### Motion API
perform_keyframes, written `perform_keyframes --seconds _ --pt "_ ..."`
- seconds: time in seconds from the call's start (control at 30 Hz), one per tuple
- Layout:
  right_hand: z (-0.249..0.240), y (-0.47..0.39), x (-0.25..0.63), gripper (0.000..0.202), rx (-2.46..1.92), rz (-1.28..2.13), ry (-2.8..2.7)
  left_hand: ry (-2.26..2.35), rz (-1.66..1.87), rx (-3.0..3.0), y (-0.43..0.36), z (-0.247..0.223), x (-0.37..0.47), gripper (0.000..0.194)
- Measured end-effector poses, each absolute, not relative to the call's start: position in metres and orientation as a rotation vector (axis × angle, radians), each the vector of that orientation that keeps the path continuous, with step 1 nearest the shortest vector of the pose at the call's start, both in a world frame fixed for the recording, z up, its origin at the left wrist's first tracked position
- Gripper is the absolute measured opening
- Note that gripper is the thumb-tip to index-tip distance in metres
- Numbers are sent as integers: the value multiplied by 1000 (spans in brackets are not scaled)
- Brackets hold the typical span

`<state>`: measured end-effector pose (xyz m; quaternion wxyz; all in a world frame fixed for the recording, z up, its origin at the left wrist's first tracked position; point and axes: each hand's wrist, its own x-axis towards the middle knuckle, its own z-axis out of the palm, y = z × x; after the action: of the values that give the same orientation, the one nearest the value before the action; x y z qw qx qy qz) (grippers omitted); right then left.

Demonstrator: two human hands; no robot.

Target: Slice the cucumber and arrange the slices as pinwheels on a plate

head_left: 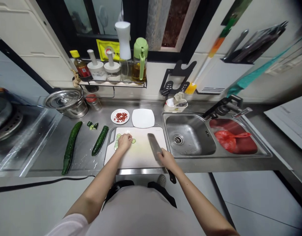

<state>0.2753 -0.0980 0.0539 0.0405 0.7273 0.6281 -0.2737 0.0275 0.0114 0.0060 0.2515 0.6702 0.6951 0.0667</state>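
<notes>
On the white cutting board (pixel 141 157), my left hand (pixel 125 141) rests near its left side with the fingers bent together. A cucumber slice (pixel 133 141) shows at its fingertips, and several more slices (pixel 116 144) lie along its left. What the fingers pinch, if anything, is partly hidden. My right hand (pixel 166 158) is wrapped round a cleaver (pixel 153 143) near the blade's base; the blade is over the right part of the board and the black handle points toward me. Left of the board lie a shorter cucumber (pixel 100 141) and a longer one (pixel 71 147).
Behind the board are a plate of red pieces (pixel 120 116) and a square white plate (pixel 143 118). Cucumber pieces (pixel 92 125) and a steel pot (pixel 67 102) are at the left. To the right sits a double sink (pixel 190 134) with a red bag (pixel 226 141).
</notes>
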Motion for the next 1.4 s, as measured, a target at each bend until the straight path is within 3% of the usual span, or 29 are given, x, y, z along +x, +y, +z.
perform_keyframes --seconds 0.17,0.4,0.57,0.87,1.4 --pt "24 -76 305 34 2585 -877 1790 1897 166 1913 0 11 33 22" --pt "1 -59 314 44 2677 -780 1822 1865 236 1824 -4 22 46 15" --pt "9 -62 314 56 2581 -615 1837 1833 429 1635 -24 24 21 15" --pt "24 -61 302 48 2477 -472 1775 2050 439 1605 -60 7 -52 17" --pt "40 -61 290 45 2462 -376 1694 1857 864 1592 -19 5 -9 20"
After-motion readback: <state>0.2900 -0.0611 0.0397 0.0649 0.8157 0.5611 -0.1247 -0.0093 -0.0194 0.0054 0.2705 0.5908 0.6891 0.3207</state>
